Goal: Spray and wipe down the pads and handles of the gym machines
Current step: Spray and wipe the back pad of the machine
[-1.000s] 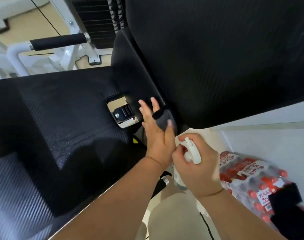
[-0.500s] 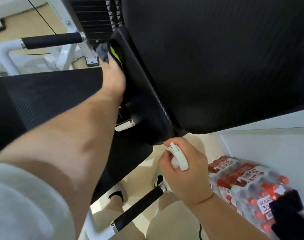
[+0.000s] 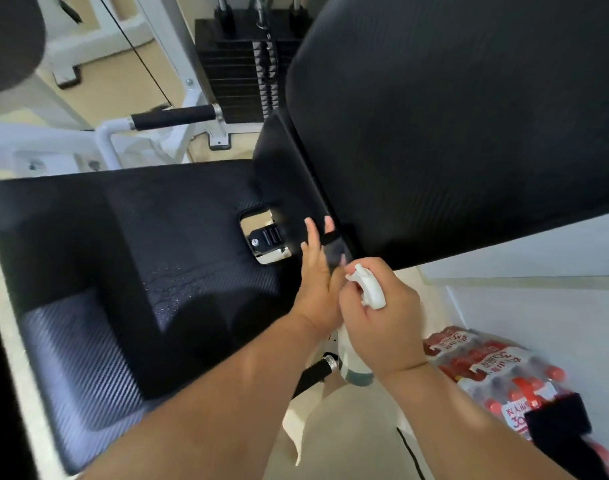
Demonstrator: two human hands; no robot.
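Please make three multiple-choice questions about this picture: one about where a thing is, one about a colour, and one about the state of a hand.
1. Where is the pack of bottles?
A. on the seat pad
B. on the floor at the lower right
C. on the weight stack

2. What colour is the sprayer head?
A. white
B. red
C. yellow

3. What is the left hand doing?
A. hanging free
B. gripping the far handle
C. pressing a dark cloth against the side of the back pad

Answers:
1 B, the red-capped bottles lie on the floor beside the machine.
2 A, the head in the right hand is white.
3 C, the fingers are spread over the cloth at the pad's edge.
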